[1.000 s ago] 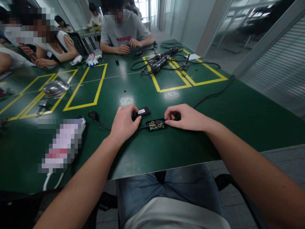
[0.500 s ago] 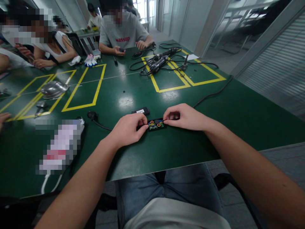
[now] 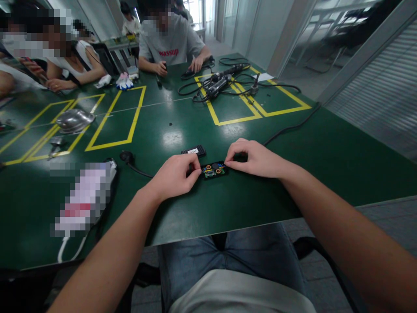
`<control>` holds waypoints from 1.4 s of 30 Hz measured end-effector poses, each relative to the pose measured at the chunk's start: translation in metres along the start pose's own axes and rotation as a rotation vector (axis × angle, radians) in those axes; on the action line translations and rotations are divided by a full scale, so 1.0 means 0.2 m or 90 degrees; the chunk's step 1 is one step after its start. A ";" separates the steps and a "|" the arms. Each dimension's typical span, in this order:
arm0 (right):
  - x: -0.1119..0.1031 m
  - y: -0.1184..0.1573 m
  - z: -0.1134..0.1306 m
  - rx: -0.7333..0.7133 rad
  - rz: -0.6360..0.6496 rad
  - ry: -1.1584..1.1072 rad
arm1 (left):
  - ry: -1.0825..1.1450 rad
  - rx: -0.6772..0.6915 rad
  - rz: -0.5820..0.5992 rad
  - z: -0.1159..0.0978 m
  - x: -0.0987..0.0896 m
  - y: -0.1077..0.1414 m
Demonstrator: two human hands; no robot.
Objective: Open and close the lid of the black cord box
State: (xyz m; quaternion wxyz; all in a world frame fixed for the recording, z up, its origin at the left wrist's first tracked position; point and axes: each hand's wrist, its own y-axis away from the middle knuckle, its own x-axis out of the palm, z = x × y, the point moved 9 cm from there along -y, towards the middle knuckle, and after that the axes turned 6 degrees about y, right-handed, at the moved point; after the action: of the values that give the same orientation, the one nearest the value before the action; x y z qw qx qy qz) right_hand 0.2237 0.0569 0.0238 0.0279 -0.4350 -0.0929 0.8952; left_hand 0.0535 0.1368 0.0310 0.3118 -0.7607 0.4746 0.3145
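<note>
A small open black case [image 3: 215, 177] lies on the green table with a circuit board [image 3: 213, 170] inside it, showing copper-coloured ring coils and green parts. My left hand [image 3: 176, 174] pinches the left end of this case with thumb and forefinger. At its upper right corner, my right hand [image 3: 254, 158] has thumb and fingertips pressed together; whatever sits between them is too small to make out. Just behind the case rests a ribbed black cover [image 3: 195, 150] with a white label. Black cords reach toward the case from both sides, their ends hidden by my hands.
A black plug [image 3: 125, 156] on a cord and a blurred-out packet [image 3: 84, 195] lie to the left. A metal bowl-like part [image 3: 74, 120] is farther back. Black power tools [image 3: 220, 85] with tangled cables lie at the back right. People sit across the table.
My right fingertips have shifted slightly at the case's right corner, and my right hand is a little higher. My left hand keeps its pinch. The person opposite has moved their hands.
</note>
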 end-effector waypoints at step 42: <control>0.09 -0.01 -0.06 0.100 0.049 -0.181 | -0.016 0.053 0.012 -0.07 0.08 -0.02</control>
State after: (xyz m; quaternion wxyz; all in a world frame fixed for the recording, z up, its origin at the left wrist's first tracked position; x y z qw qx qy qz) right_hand 0.2227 0.0639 0.0029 0.0146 -0.3038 -0.0087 0.9526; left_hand 0.0644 0.1192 0.0269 0.3463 -0.7384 0.4905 0.3071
